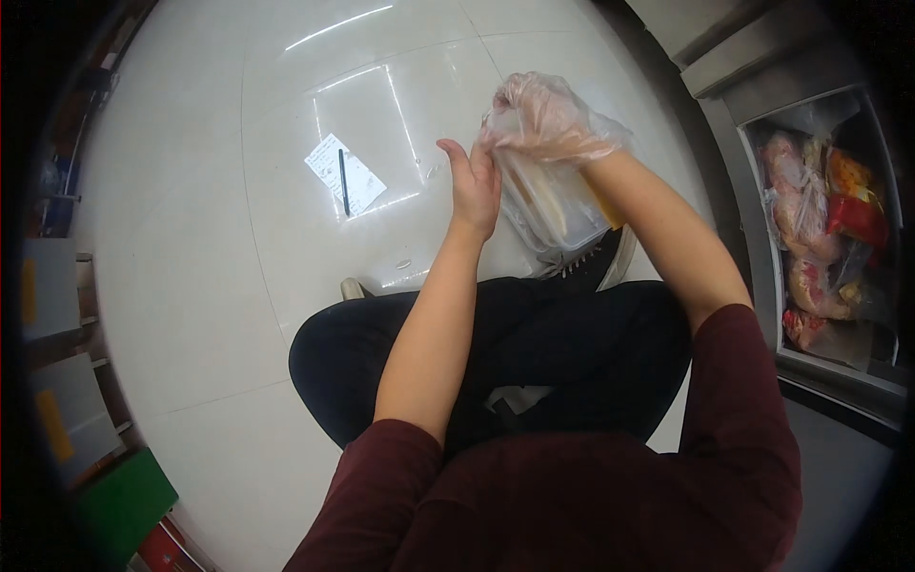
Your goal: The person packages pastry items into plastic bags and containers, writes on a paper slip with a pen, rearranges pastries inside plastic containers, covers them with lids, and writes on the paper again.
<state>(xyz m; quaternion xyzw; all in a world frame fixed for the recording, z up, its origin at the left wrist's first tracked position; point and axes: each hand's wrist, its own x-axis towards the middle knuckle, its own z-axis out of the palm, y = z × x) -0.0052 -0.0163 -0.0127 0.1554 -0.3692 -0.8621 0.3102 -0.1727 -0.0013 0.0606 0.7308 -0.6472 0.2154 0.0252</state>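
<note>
My right hand (pixel 545 114) wears a loose clear plastic glove, and its fingers are curled in. Whatever they may hold is hidden by the hand and the shiny film. Close beside it, my bare left hand (pixel 474 186) has its thumb sticking out and its fingers stretched up to the glove's edge. Those fingertips are partly hidden, so I cannot tell whether they touch it. Below both hands is a clear plastic container (pixel 562 210), with something pale and yellowish showing through. The glove and right wrist cover its upper part.
A handwritten paper (pixel 367 191) lies on the tiled floor (pixel 191 267) with a dark pen (pixel 343 181) on it. To the right, an open drawer (pixel 777 276) holds bagged meat (pixel 796 200) and a red packet (pixel 858 219). A green box (pixel 129 500) stands at lower left.
</note>
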